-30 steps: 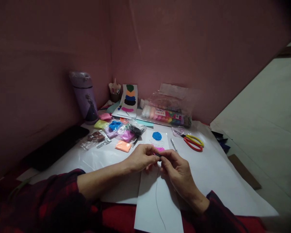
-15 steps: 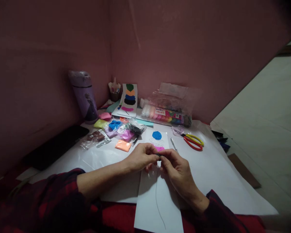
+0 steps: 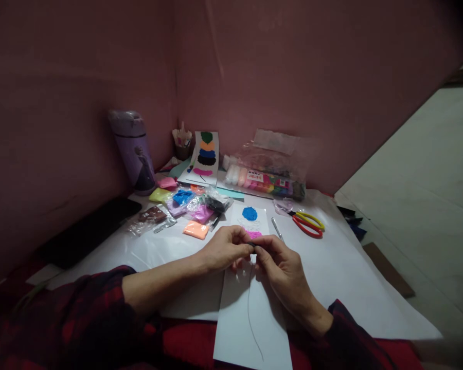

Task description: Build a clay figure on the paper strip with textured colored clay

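Note:
Between the fingertips of both hands is a small piece of black clay [image 3: 252,245], mostly covered by the fingers. My left hand [image 3: 227,250] pinches it from the left, and my right hand [image 3: 282,264] pinches it from the right. Both hands are closed over a long white paper strip [image 3: 250,329]. Down the strip runs a thin curved dark line [image 3: 249,306]. Above the fingers the paper carries a blue clay patch [image 3: 249,214], a white patch [image 3: 249,225] and a pink patch [image 3: 253,234], the pink one partly hidden.
Left of the strip lie several clay packets, including an orange packet [image 3: 196,229]. At right are red-and-yellow-handled scissors [image 3: 308,224] and a pen [image 3: 277,229]. A clear bag of coloured clay [image 3: 266,180], a coloured sample card [image 3: 206,159] and a purple bottle [image 3: 133,154] stand behind.
Hardly anything differs. Both hands stay at the same place over the paper, still pinching the black clay, with only a very slight shift of the fingers and the view.

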`<state>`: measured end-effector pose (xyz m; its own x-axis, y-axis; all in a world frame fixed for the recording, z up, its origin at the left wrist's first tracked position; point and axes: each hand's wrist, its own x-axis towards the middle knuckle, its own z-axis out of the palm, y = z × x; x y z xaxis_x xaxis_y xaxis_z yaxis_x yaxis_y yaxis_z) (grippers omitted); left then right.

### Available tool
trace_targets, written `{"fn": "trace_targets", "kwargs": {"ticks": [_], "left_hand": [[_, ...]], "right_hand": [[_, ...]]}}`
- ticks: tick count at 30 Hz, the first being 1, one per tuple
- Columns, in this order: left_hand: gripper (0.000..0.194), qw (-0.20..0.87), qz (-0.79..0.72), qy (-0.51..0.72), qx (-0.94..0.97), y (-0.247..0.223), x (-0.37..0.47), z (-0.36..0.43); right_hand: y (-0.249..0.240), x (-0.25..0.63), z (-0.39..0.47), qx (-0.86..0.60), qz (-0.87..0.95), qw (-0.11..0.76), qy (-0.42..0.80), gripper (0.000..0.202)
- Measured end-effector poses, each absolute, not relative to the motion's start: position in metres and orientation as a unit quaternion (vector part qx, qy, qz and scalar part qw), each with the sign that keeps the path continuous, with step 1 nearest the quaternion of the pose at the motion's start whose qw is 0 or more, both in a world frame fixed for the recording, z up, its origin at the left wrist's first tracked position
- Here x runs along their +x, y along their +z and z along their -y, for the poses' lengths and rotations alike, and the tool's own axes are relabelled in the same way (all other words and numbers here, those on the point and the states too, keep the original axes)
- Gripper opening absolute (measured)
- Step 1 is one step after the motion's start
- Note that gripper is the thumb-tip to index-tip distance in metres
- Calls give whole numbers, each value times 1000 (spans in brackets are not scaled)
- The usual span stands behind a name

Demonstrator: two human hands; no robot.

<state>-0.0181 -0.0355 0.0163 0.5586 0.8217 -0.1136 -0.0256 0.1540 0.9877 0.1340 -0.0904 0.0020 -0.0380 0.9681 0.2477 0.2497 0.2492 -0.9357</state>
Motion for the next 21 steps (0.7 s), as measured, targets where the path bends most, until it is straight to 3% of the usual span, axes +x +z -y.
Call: {"fn": "trace_targets", "kwargs": {"ticks": [21], "left_hand": [[15, 674, -351, 308, 572, 18, -19, 36]], "right_hand": [[2, 134, 90, -498, 631, 479, 352, 12]]}}
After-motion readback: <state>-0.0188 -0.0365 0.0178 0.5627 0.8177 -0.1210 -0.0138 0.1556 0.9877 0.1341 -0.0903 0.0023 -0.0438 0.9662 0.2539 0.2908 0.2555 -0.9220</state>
